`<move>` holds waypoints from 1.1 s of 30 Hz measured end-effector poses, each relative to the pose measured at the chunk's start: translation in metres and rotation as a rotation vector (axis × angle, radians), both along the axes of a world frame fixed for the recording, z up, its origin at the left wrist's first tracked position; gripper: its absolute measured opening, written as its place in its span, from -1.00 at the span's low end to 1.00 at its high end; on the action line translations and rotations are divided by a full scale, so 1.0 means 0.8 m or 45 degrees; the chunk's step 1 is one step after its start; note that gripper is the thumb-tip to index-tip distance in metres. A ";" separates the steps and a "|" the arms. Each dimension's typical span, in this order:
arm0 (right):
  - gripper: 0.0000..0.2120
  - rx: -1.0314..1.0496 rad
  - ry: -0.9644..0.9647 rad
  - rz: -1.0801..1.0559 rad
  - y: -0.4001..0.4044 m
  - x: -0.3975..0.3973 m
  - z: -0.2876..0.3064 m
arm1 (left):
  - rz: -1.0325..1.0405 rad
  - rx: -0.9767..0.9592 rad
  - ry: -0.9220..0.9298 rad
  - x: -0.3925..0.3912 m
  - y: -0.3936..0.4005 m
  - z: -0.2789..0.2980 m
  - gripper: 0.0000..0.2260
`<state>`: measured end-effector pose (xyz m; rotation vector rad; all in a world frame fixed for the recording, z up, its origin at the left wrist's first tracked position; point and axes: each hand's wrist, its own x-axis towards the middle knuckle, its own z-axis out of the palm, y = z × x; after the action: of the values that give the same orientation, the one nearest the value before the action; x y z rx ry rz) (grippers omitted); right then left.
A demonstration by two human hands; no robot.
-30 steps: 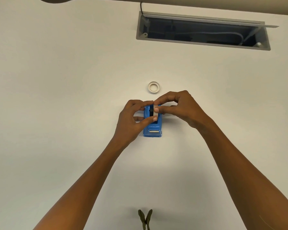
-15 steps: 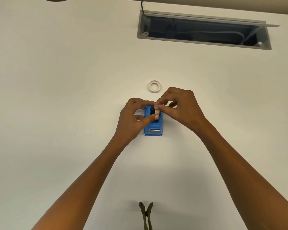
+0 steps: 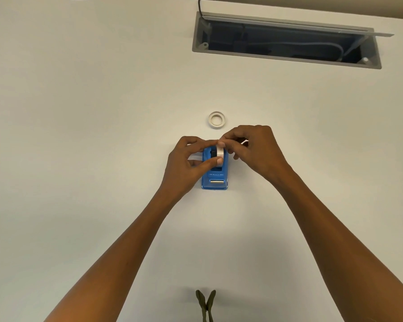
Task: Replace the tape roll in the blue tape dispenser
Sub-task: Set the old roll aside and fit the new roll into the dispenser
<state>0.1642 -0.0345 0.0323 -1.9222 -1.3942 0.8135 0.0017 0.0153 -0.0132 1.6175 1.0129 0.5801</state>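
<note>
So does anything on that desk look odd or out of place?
Little stands out. A spare tape ring lies loose on the table behind the blue dispenser, and the cable hatch at the far edge is open, wires showing. Nothing looks spilled or broken.

The dispenser (image 3: 215, 176) looks like glossy blue plastic with a metal cutter (image 3: 216, 181), on a smooth matt off-white table (image 3: 79, 135); the hatch frame (image 3: 286, 58) looks like grey metal.

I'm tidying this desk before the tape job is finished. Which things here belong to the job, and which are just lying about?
Part of the job:
- blue tape dispenser
- white tape roll, held over it by left hand and right hand
- second white ring beyond the dispenser, old or new I cannot tell

Just lying about:
- open cable hatch
- green clip at the near edge
</note>
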 end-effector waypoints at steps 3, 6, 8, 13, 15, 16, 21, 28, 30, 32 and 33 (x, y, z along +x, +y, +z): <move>-0.90 -0.063 0.038 0.009 0.000 0.005 0.006 | -0.002 -0.008 0.001 0.000 0.001 0.001 -0.69; -0.89 -0.107 -0.028 0.045 0.005 0.006 0.012 | -0.012 -0.004 0.016 0.000 0.001 0.002 -0.69; -0.90 -0.126 -0.060 0.071 0.008 0.006 0.016 | -0.009 0.000 0.030 0.000 0.001 0.001 -0.69; -0.92 -0.122 -0.105 0.138 0.010 0.003 0.020 | -0.013 -0.002 0.027 0.000 0.003 0.002 -0.69; -0.94 -0.115 -0.146 0.167 0.011 0.001 0.021 | -0.015 0.008 0.029 0.000 0.003 0.002 -0.69; -0.94 -0.115 -0.178 0.195 0.011 0.000 0.020 | -0.016 0.014 0.037 0.000 0.003 0.002 -0.69; -0.93 -0.133 -0.250 0.296 0.014 0.000 0.016 | -0.012 -0.002 0.056 0.000 0.005 0.001 -0.67; -0.94 -0.128 0.122 0.060 0.007 0.012 0.008 | -0.004 -0.015 0.079 0.001 0.005 0.002 -0.70; -0.97 -0.124 0.108 0.055 0.006 0.011 0.010 | -0.006 -0.006 0.093 0.001 0.005 0.002 -0.69; -0.95 -0.136 0.040 0.063 0.007 0.009 0.011 | -0.012 0.001 0.104 0.002 0.005 0.002 -0.68; -0.94 -0.142 0.001 0.070 0.008 0.008 0.012 | -0.012 0.007 0.113 0.002 0.006 0.001 -0.67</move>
<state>0.1706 -0.0277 0.0416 -1.9741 -1.4340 0.9363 0.0032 0.0199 -0.0121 1.6644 1.0687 0.5094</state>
